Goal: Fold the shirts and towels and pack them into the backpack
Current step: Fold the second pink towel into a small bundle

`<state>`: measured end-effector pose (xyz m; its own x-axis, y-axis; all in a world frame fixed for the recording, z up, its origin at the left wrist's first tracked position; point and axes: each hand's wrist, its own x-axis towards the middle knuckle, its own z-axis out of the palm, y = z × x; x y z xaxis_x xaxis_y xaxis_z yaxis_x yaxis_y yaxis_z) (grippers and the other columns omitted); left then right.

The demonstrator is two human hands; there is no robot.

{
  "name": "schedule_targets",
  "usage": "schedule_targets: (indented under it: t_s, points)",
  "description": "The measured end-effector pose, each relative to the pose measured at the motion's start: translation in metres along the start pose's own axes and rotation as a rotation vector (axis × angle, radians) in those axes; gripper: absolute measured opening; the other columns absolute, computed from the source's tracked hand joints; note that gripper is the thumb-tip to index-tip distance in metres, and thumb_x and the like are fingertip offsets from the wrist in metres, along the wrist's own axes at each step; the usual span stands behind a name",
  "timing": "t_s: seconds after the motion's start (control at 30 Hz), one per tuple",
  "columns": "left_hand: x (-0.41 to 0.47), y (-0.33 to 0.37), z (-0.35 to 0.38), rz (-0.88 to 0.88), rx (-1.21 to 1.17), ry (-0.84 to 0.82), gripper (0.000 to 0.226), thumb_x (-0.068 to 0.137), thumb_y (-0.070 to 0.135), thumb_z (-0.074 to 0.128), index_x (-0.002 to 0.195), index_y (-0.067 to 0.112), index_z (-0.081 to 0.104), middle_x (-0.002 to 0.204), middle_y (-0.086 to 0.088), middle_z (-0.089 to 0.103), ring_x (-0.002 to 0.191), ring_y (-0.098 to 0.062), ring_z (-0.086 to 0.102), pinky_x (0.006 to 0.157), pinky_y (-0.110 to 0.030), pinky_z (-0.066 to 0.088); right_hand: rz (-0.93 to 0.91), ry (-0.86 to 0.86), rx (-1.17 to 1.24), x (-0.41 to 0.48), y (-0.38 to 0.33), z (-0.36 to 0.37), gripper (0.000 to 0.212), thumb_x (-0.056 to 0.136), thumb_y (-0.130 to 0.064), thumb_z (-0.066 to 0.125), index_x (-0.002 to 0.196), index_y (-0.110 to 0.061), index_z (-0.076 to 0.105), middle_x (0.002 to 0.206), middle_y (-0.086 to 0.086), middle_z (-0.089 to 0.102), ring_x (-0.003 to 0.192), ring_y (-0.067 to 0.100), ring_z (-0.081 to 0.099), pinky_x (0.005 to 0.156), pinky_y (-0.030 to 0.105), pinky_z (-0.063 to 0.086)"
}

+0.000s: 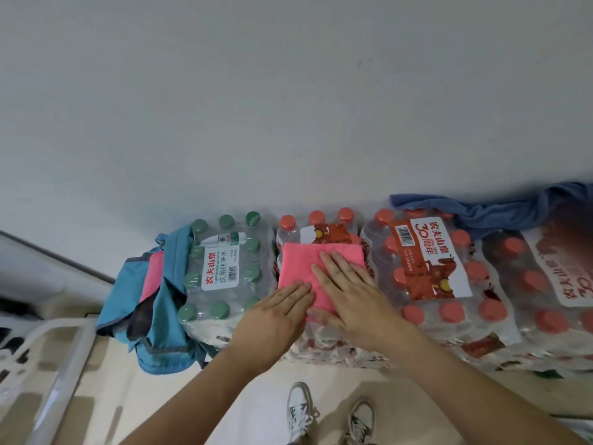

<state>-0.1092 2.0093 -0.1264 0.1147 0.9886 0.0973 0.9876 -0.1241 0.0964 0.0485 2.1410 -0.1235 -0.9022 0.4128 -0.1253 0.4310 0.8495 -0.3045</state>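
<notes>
A folded pink towel (298, 261) lies on top of a shrink-wrapped pack of red-capped water bottles (324, 226). My right hand (346, 290) lies flat on the towel with straight fingers. My left hand (276, 316) rests flat at the towel's near left edge, fingertips touching it. To the left, an open teal backpack (167, 300) leans against a pack of green-capped bottles (221, 268); something pink (154, 274) shows inside it. A blue cloth (500, 210) is draped over bottle packs at the far right.
More red-capped bottle packs (430, 268) line the white wall to the right. A white metal frame (51, 364) stands at the lower left. My shoes (330, 412) are on the pale floor below.
</notes>
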Motion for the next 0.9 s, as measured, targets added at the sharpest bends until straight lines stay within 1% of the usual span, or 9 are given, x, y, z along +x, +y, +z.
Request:
schedule_targets:
  t_s: [0.1,0.2,0.3,0.37,0.47,0.53,0.6,0.7,0.9]
  points:
    - [0.012,0.001,-0.014,0.008,0.018,0.039,0.036,0.086,0.033,0.044,0.107,0.015,0.068,0.109,0.000,0.070,0.099,-0.014,0.067,0.076,-0.028,0.058,0.010,-0.069,0.051,-0.002,-0.005,-0.010,0.102,0.074,-0.086,0.005,0.153,-0.022,0.001,0.158,0.001,-0.016,0.144,0.018,-0.022,0.116,0.036,-0.011]
    - [0.032,0.002,-0.032,-0.050,0.006,-0.006,0.033,0.091,0.040,0.035,0.086,0.017,0.058,0.072,0.005,0.064,0.059,-0.017,0.062,0.045,-0.026,0.048,-0.002,0.048,0.087,-0.007,-0.013,-0.011,0.076,0.084,-0.056,0.042,0.149,-0.017,0.028,0.155,0.010,0.027,0.145,0.031,0.020,0.115,0.042,0.013]
    - [0.051,-0.007,-0.044,-0.165,-0.044,-0.197,0.042,0.090,0.046,0.019,0.087,0.018,0.050,0.066,0.001,0.058,0.059,-0.022,0.058,0.055,-0.033,0.049,0.105,0.206,0.242,-0.012,-0.010,-0.021,0.043,0.090,-0.021,0.056,0.132,-0.019,0.051,0.123,0.004,0.062,0.111,0.028,0.060,0.089,0.037,0.050]
    - [0.060,-0.016,-0.050,-0.210,-0.187,-0.227,0.038,0.087,0.043,0.027,0.089,0.017,0.054,0.067,0.002,0.059,0.061,-0.020,0.058,0.061,-0.034,0.050,0.153,0.210,0.351,-0.011,-0.007,-0.034,0.035,0.091,-0.019,0.056,0.125,-0.024,0.056,0.109,-0.003,0.066,0.093,0.020,0.064,0.077,0.031,0.051]
    - [0.064,-0.029,-0.061,-0.250,-0.427,-0.313,0.021,0.085,0.037,0.053,0.102,0.025,0.058,0.077,0.007,0.064,0.067,-0.009,0.062,0.066,-0.028,0.053,0.204,0.135,0.443,-0.002,0.001,-0.050,0.023,0.092,-0.022,0.058,0.113,-0.027,0.064,0.097,-0.008,0.069,0.085,0.011,0.064,0.074,0.026,0.051]
    - [0.062,-0.035,-0.062,-0.288,-0.557,-0.371,0.036,0.080,0.026,0.066,0.115,0.032,0.056,0.085,0.013,0.065,0.070,-0.001,0.061,0.070,-0.024,0.054,0.270,0.043,0.484,0.003,0.007,-0.055,0.018,0.092,-0.023,0.058,0.108,-0.029,0.065,0.091,-0.009,0.068,0.081,0.008,0.063,0.076,0.029,0.053]
    - [0.060,-0.042,-0.058,-0.346,-0.640,-0.320,0.029,0.083,0.022,0.067,0.107,0.035,0.059,0.080,0.012,0.065,0.064,-0.001,0.059,0.070,-0.027,0.056,0.315,0.020,0.566,0.006,0.012,-0.058,0.018,0.092,-0.025,0.059,0.107,-0.033,0.064,0.087,-0.010,0.068,0.079,0.006,0.063,0.075,0.031,0.054]
    - [0.061,-0.052,-0.047,-0.475,-0.830,-0.200,0.002,0.089,0.029,0.062,0.089,0.031,0.063,0.075,0.000,0.067,0.060,-0.012,0.060,0.066,-0.037,0.057,0.381,0.065,0.692,0.011,0.013,-0.058,0.019,0.092,-0.029,0.060,0.107,-0.040,0.065,0.086,-0.014,0.067,0.078,0.000,0.061,0.070,0.021,0.049]
    - [0.070,-0.052,-0.026,-0.623,-0.666,-0.040,0.029,0.089,0.047,0.055,0.086,0.021,0.066,0.066,0.001,0.066,0.056,-0.015,0.061,0.058,-0.040,0.056,0.580,0.286,0.700,0.020,0.015,-0.044,0.009,0.085,-0.033,0.069,0.091,-0.027,0.067,0.084,-0.013,0.065,0.079,0.002,0.061,0.064,0.018,0.047]
